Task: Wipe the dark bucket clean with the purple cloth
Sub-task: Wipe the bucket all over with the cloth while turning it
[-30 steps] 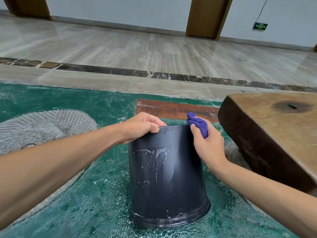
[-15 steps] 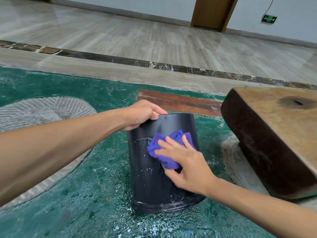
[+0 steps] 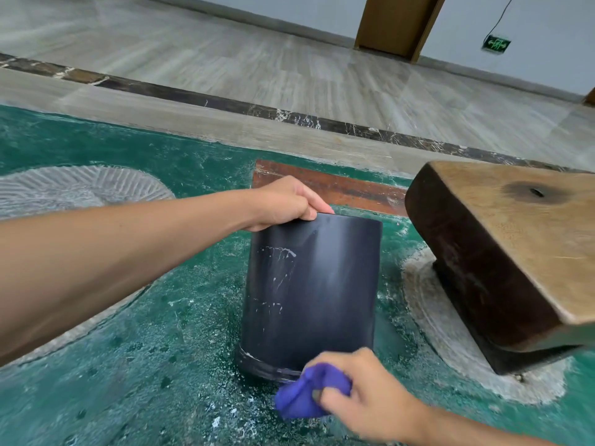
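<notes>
I see my left hand (image 3: 283, 204) gripping the smooth, streaked bucket (image 3: 310, 294) top; my right hand (image 3: 370, 400), blurred, clutches the crumpled cloth (image 3: 302, 397) at its base.

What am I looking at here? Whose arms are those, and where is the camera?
The camera sits on a person's head and looks down, so the arms you see are that person's own. The left hand grips the top edge of a dark bucket standing upside down on a wet green floor. The right hand holds a purple cloth bunched in its fingers, down by the bucket's bottom edge. White streaks show on the bucket's side. A big wooden block stands to the right.
</notes>
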